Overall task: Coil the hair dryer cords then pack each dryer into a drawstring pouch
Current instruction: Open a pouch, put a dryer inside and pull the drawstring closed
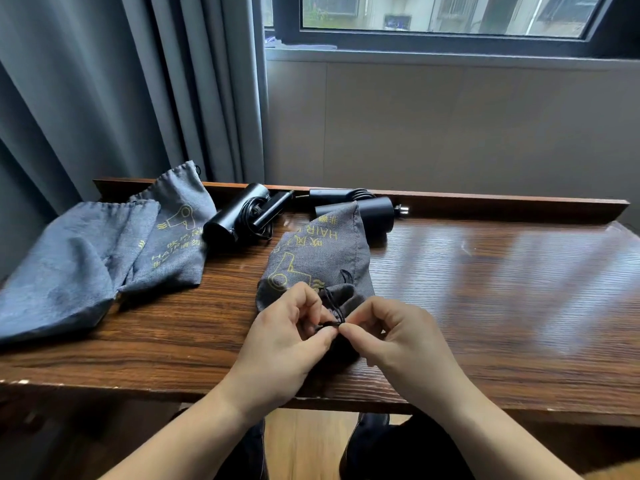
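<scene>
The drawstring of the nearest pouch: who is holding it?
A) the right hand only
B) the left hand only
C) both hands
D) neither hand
C: the left hand and right hand both pinch the black drawstring at the mouth of the nearest pouch.

Three grey drawstring pouches on the counter [485,289]: a plain one at far left [59,268], a printed one beside it [173,237], a filled printed one in the middle [318,258]. Two bare black hair dryers along the back edge: one [239,213] left, one [374,211] right. Two hands, left [287,337] and right [398,337].
</scene>
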{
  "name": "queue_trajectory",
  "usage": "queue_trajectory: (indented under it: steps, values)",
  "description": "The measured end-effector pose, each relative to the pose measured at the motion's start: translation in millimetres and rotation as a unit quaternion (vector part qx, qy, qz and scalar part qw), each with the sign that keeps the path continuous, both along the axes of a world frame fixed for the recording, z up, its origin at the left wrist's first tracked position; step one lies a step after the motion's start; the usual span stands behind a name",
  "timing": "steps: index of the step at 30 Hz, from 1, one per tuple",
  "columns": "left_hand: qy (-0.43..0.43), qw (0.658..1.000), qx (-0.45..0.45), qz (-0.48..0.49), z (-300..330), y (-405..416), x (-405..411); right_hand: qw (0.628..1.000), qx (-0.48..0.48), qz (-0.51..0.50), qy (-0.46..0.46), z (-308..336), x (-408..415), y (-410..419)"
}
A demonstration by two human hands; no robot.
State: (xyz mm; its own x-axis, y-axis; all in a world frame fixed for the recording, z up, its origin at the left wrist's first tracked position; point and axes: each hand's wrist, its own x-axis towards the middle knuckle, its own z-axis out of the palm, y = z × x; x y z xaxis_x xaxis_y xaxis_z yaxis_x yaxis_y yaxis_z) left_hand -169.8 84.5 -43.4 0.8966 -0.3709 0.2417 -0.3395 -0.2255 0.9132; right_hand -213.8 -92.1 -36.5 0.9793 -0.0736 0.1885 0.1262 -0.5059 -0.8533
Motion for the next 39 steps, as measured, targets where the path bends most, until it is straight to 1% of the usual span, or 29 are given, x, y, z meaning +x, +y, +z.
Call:
queue_trajectory:
  steps: [1,5,8,10,13,15,19,21,26,29,32,36,39]
  values:
    - [-0.005,1.0,-0.007,0.005,0.7,-0.9,-0.2,1.0,-0.015,-0.002,-0.014,0.4,-0.3,0.4]
    - [0.035,0.997,-0.063,0.0,0.5,-2.1,0.1,0.999,-0.038,-0.01,-0.036,-0.4,-0.3,0.4]
    - [0.03,0.998,-0.06,0.007,-2.5,-1.0,0.6,0.998,-0.045,-0.01,-0.03,-2.1,-0.8,1.8]
    - [-0.023,0.999,-0.022,0.005,-3.5,-0.4,-1.2,1.0,-0.027,-0.006,-0.008,-2.4,-0.6,2.1]
    - [-0.163,0.985,0.058,0.021,-5.4,0.6,-3.9,0.998,0.036,0.019,0.041,-2.4,0.3,0.2]
    - [-0.204,0.975,0.079,0.029,-6.9,1.2,-3.1,0.996,0.057,0.031,0.054,-2.6,0.1,-1.1]
    - [-0.273,0.954,0.119,0.024,-7.7,2.7,-0.6,0.997,0.04,0.039,0.05,-4.1,-0.6,-1.7]
    - [-0.285,0.951,0.119,0.027,-9.2,2.7,-1.2,0.997,0.036,0.042,0.047,-4.4,-1.0,-1.2]
    - [-0.269,0.96,0.069,0.044,-15.3,4.9,-2.0,0.996,0.052,0.045,0.049,-2.5,-2.9,0.2]
    - [-0.31,0.944,0.098,0.047,-15.8,5.5,-0.6,0.996,0.06,0.047,0.056,-1.9,-2.4,0.4]
    - [-0.335,0.935,0.108,0.037,-14.9,5.3,0.8,0.995,0.061,0.048,0.057,-1.4,-2.1,0.8]
    - [-0.354,0.928,0.119,0.006,-16.5,6.0,3.0,0.995,0.055,0.058,0.061,1.1,-2.5,-0.7]
    - [-0.349,0.93,0.117,-0.008,-18.6,7.6,5.1,0.994,0.034,0.074,0.073,4.2,-1.3,-2.8]
